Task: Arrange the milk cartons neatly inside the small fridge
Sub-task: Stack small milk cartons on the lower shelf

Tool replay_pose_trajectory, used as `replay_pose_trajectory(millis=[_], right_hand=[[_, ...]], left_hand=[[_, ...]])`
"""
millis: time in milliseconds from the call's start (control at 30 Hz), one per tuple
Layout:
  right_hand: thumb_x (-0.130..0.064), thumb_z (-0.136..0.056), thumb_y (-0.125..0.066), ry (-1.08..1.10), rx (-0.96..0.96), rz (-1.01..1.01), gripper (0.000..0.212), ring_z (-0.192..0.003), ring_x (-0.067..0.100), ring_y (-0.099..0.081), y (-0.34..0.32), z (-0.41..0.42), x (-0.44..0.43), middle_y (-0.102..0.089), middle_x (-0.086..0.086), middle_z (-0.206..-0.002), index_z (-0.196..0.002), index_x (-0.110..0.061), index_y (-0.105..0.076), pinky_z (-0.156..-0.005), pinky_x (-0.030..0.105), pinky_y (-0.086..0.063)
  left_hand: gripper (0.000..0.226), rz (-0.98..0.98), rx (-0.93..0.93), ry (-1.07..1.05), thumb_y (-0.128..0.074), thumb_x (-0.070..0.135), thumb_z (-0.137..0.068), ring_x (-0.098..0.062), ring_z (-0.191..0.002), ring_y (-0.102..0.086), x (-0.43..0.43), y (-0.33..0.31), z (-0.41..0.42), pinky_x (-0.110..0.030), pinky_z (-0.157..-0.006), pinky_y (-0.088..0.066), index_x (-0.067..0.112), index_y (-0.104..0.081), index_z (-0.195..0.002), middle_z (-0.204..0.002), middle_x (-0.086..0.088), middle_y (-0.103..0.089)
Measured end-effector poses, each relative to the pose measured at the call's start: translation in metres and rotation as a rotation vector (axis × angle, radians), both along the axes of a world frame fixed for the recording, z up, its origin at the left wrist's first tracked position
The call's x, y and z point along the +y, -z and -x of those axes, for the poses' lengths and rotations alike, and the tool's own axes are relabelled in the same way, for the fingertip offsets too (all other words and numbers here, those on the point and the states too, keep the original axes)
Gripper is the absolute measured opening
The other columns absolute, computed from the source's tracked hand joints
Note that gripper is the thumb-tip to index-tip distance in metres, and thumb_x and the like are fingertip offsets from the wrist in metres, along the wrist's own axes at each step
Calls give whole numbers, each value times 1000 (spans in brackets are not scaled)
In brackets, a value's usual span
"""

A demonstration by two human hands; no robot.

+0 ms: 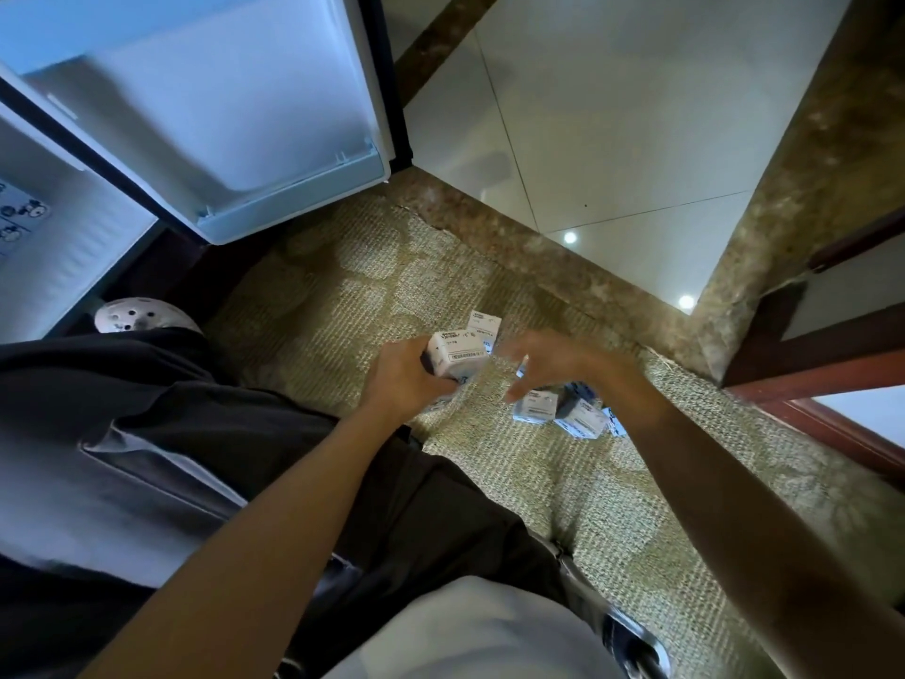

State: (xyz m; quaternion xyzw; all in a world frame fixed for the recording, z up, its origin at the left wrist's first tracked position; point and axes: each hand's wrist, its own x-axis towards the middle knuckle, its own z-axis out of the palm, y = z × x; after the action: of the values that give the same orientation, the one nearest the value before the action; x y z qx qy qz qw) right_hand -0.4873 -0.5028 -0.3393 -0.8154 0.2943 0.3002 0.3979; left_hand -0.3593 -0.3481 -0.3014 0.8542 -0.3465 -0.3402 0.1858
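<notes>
The milk cartons point(580, 418) lie on the carpet point(372, 286), right of the fridge point(59, 247) and nearer than its open door point(220, 115)

You've got beige patterned carpet point(372, 286) across the middle of the frame and glossy white tiles point(612, 115) upper right with two light glints point(569, 237) on them. A brown marble strip point(489, 227) runs between the two. There's reddish wood trim point(808, 374) at the right edge, and a white holey clog point(142, 313) mid-left, just above dark trousers point(147, 384).
</notes>
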Motion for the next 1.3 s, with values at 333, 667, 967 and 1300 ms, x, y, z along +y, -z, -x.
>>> replay_pose_trajectory(millis=[333, 667, 967, 1300], right_hand=[[-6, -90, -49, -85, 319, 459, 46, -122, 32, -50, 96, 34, 47, -49, 16, -132, -134, -5, -37, -99, 44, -43], [-6, -89, -56, 53, 51, 389, 36, -115, 26, -56, 73, 15, 51, -57, 11, -125, -123, -12, -50, -89, 36, -47], [-14, -79, -70, 35, -233, 311, 21, -83, 29, -65, -27, -47, 40, -68, 14, -88, -92, 1, -64, -67, 36, -54], [-16, -74, -68, 47, -612, 514, 15, -75, 26, -60, -166, -153, 44, -66, 8, -79, -80, -2, -67, -51, 26, -39]], left_hand=[[47, -39, 16, -103, -80, 16, -70, -7, -75, -55, 0, 2, -1, -5, -44, -36, 5, -65, -113, -109, -8, -70], [45, -41, 36, -128, -80, 15, -69, -11, -77, -58, 0, 7, 8, -21, -65, -45, 8, -67, -111, -105, -7, -72], [32, 99, 45, -408, -79, 17, -70, -19, -81, -66, 2, -27, -17, -34, -74, -58, 7, -69, -98, -97, -9, -71], [27, 370, -179, -644, -78, 21, -69, -19, -77, -58, 20, -126, -104, -26, -58, -47, 14, -58, -86, -75, 2, -57]])
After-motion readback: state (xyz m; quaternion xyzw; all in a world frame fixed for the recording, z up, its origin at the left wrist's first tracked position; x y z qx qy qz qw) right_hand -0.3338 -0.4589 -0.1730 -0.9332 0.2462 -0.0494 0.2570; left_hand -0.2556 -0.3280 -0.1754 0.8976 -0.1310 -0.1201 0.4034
